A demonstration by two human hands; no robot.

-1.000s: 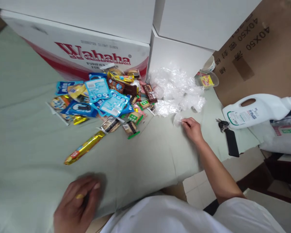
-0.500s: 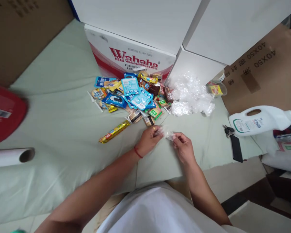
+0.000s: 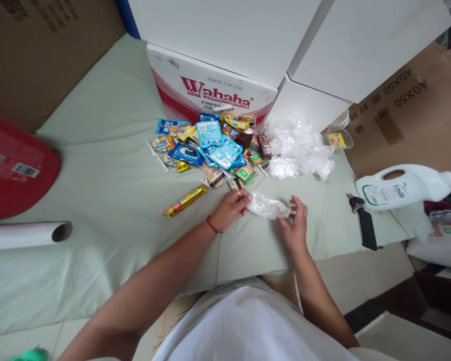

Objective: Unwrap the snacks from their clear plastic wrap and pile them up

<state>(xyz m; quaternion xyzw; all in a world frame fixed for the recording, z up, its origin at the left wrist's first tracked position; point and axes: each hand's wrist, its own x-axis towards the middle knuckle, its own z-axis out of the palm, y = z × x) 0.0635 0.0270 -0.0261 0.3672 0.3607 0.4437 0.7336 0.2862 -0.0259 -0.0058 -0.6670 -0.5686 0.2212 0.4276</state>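
Note:
My left hand [image 3: 231,208], a red string round its wrist, pinches the left end of a crinkled clear plastic bag [image 3: 266,205]. At the bag's other end is my right hand [image 3: 295,225], the film between its thumb and loosely curled fingers. The bag is stretched out above the green cloth. Just beyond my left hand lies a heap of wrapped snacks [image 3: 221,150] in blue, yellow, brown and green packets. A long yellow snack bar [image 3: 185,200] lies apart from it on the left. Right of the heap is a pile of clear plastic bags [image 3: 298,148].
A Wahaha carton [image 3: 214,90] stands behind the snacks. On the right are a white jug [image 3: 402,188], keys with a black fob [image 3: 366,228] and a plastic cup [image 3: 338,139]. A red container [image 3: 18,165] and a white tube [image 3: 26,235] sit at left.
The plastic bag, bunched between my fingers before, is now drawn out longer. My right hand has moved right and its fingers have spread. The camera view has shifted slightly.

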